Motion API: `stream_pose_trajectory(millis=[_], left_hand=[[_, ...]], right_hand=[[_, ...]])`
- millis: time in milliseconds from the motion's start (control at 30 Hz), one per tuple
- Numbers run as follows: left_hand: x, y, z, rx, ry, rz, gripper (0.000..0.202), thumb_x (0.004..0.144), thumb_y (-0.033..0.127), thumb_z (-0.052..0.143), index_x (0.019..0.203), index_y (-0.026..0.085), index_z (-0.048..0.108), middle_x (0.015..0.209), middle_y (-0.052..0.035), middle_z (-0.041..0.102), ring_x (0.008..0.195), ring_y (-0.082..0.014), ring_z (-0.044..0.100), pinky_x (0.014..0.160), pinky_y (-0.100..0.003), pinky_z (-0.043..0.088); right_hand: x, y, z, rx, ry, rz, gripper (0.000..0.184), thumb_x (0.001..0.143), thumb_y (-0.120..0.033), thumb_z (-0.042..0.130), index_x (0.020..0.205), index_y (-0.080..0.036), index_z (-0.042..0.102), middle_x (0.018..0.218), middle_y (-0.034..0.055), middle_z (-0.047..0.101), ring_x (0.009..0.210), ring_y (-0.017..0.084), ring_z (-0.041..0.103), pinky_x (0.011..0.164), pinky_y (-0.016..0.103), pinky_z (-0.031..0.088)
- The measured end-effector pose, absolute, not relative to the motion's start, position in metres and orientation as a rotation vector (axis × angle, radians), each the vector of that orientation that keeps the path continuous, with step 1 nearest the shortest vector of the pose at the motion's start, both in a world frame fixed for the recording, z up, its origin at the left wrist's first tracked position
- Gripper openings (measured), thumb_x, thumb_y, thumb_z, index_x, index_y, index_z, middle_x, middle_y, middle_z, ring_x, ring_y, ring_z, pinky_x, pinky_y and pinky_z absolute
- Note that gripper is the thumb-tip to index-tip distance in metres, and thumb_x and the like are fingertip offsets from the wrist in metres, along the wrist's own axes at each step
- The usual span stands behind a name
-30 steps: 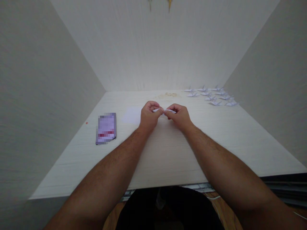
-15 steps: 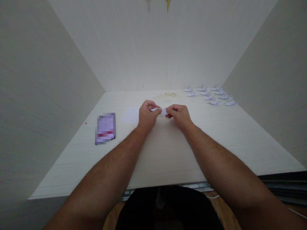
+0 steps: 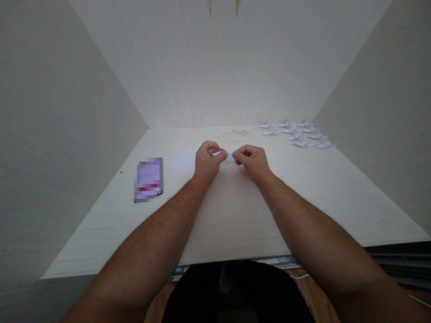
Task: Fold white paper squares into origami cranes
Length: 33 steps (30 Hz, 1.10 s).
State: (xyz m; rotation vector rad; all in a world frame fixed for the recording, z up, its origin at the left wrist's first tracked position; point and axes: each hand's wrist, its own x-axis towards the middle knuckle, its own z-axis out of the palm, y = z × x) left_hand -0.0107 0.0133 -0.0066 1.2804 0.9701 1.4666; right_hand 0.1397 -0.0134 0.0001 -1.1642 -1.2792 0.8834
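A small folded piece of white paper (image 3: pixel 230 158) is stretched between my two hands, over the middle of the table. My left hand (image 3: pixel 208 159) pinches its left end between thumb and fingers. At the other end, my right hand (image 3: pixel 252 159) grips the paper with thumb and forefinger, the other fingers curled. The fingers cover much of the paper, so its exact folds cannot be made out. Flat on the table, partly behind my left hand, lies white sheet paper (image 3: pixel 182 160).
Several white folded paper cranes (image 3: pixel 292 137) stand at the back right of the white table (image 3: pixel 235 215). On the left lies a purple rectangular object (image 3: pixel 148 179), its surface blurred out. A small orange dot (image 3: pixel 121 172) is beside it. Walls enclose the table's back and sides.
My right hand has shifted very slightly, its fingers a little more curled at the paper's right end. My left hand holds nearly the same position.
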Motion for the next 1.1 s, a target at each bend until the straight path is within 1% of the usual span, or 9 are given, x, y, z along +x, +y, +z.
stream_pose_trajectory(millis=[267, 400, 533, 700, 833, 933, 1000, 1033, 1100], left_hand=[[-0.0123, 0.007, -0.002, 1.315, 0.943, 1.305, 0.029, 0.06, 0.02, 0.076, 0.086, 0.018, 0.063, 0.067, 0.0022, 0.068, 0.058, -0.0108, 0.059, 0.06, -0.025, 0.047], [-0.0119, 0.007, -0.0014, 1.33, 0.93, 1.335, 0.029, 0.06, 0.02, 0.078, 0.082, 0.019, 0.06, 0.062, 0.0039, 0.066, 0.057, -0.0101, 0.059, 0.06, -0.024, 0.046], [-0.0094, 0.0107, -0.0016, 1.311, 0.885, 1.339, 0.031, 0.059, 0.018, 0.078, 0.079, 0.021, 0.054, 0.06, 0.0045, 0.065, 0.053, -0.01, 0.058, 0.057, -0.024, 0.043], [-0.0073, 0.0125, -0.0014, 1.29, 0.882, 1.329, 0.034, 0.059, 0.014, 0.075, 0.081, 0.022, 0.05, 0.061, 0.0048, 0.064, 0.052, -0.0101, 0.058, 0.055, -0.023, 0.043], [-0.0083, 0.0102, -0.0018, 1.302, 0.918, 1.345, 0.029, 0.06, 0.016, 0.077, 0.079, 0.02, 0.055, 0.062, 0.0031, 0.065, 0.056, -0.0105, 0.059, 0.058, -0.024, 0.044], [-0.0091, 0.009, -0.0026, 1.306, 0.946, 1.383, 0.027, 0.061, 0.019, 0.079, 0.08, 0.019, 0.061, 0.063, 0.0031, 0.064, 0.057, -0.0101, 0.058, 0.06, -0.024, 0.045], [-0.0089, 0.0089, -0.0033, 1.273, 0.956, 1.421, 0.025, 0.061, 0.021, 0.079, 0.08, 0.019, 0.063, 0.061, 0.0037, 0.063, 0.057, -0.0097, 0.056, 0.06, -0.024, 0.045], [-0.0086, 0.0091, -0.0037, 1.256, 0.959, 1.436, 0.025, 0.061, 0.021, 0.079, 0.079, 0.019, 0.063, 0.061, 0.0041, 0.062, 0.057, -0.0095, 0.055, 0.06, -0.024, 0.044], [-0.0079, 0.0092, -0.0042, 1.233, 0.964, 1.454, 0.024, 0.061, 0.022, 0.079, 0.079, 0.019, 0.064, 0.059, 0.0049, 0.06, 0.055, -0.0092, 0.053, 0.059, -0.024, 0.043]], right_hand=[[0.1414, -0.0145, 0.004, -1.195, -1.306, 0.851, 0.015, 0.064, -0.028, 0.07, 0.056, -0.019, 0.062, 0.053, -0.0028, 0.057, 0.053, 0.01, 0.044, 0.052, 0.026, 0.032], [0.141, -0.0145, 0.006, -1.187, -1.305, 0.845, 0.016, 0.064, -0.028, 0.07, 0.055, -0.019, 0.061, 0.052, -0.0032, 0.055, 0.053, 0.009, 0.042, 0.052, 0.026, 0.03], [0.1419, -0.0134, 0.0058, -1.192, -1.292, 0.841, 0.016, 0.063, -0.028, 0.07, 0.055, -0.019, 0.06, 0.052, -0.0036, 0.054, 0.053, 0.01, 0.041, 0.052, 0.026, 0.03], [0.143, -0.0125, 0.0049, -1.173, -1.3, 0.842, 0.015, 0.063, -0.028, 0.07, 0.056, -0.019, 0.06, 0.053, -0.0036, 0.055, 0.053, 0.01, 0.042, 0.052, 0.026, 0.031], [0.1424, -0.0122, 0.0038, -1.187, -1.29, 0.843, 0.016, 0.064, -0.029, 0.07, 0.057, -0.02, 0.059, 0.052, -0.0035, 0.055, 0.052, 0.01, 0.043, 0.051, 0.025, 0.032], [0.1416, -0.0113, 0.0017, -1.219, -1.271, 0.873, 0.018, 0.065, -0.034, 0.073, 0.067, -0.019, 0.064, 0.055, -0.0029, 0.058, 0.053, 0.01, 0.047, 0.05, 0.025, 0.035], [0.1417, -0.0103, -0.0006, -1.212, -1.278, 0.927, 0.024, 0.064, -0.038, 0.077, 0.075, -0.019, 0.066, 0.059, -0.0027, 0.061, 0.054, 0.011, 0.05, 0.051, 0.025, 0.038], [0.142, -0.0097, -0.0018, -1.21, -1.291, 0.95, 0.026, 0.063, -0.038, 0.078, 0.076, -0.019, 0.066, 0.06, -0.0028, 0.061, 0.054, 0.011, 0.05, 0.051, 0.025, 0.039], [0.1429, -0.009, -0.0037, -1.215, -1.332, 0.933, 0.023, 0.063, -0.035, 0.077, 0.066, -0.019, 0.061, 0.057, -0.003, 0.06, 0.052, 0.01, 0.049, 0.05, 0.025, 0.037]])
